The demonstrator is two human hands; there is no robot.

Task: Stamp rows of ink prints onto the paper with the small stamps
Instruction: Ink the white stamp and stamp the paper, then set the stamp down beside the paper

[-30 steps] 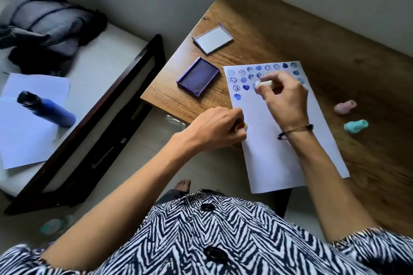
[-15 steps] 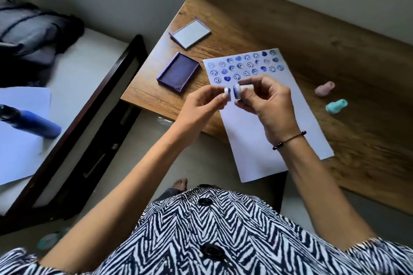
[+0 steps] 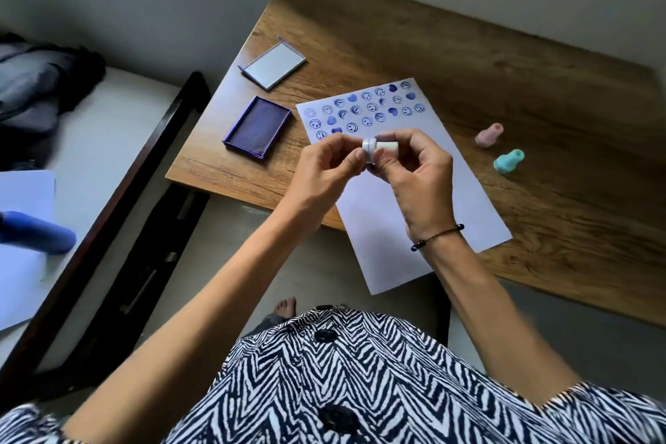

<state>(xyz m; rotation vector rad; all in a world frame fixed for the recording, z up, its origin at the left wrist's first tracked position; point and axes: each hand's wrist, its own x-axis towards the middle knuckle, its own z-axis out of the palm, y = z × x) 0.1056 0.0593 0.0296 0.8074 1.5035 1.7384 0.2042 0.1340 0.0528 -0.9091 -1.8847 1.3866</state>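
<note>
Right hand (image 3: 418,177) pinches small white cylindrical stamp (image 3: 381,148) sideways, lifted off white paper sheet (image 3: 378,213) since a second ago, when it pressed into print rows; left hand (image 3: 324,169), earlier fisted at sheet's near-left edge, has risen, fingertips closed on stamp's blue-ringed face end

Likely cap or face being handled: stamp swap or re-ink, judged

Three-odd rows of blue smileys and hearts at far end; open purple ink pad (image 3: 257,126) left of sheet; pink stamp (image 3: 488,134), teal stamp (image 3: 508,161) idle on wooden table (image 3: 540,83)

a blue bottle (image 3: 38,236) lies on loose white sheets (image 3: 21,263) beside dark bundled clothing (image 3: 39,83).
</note>
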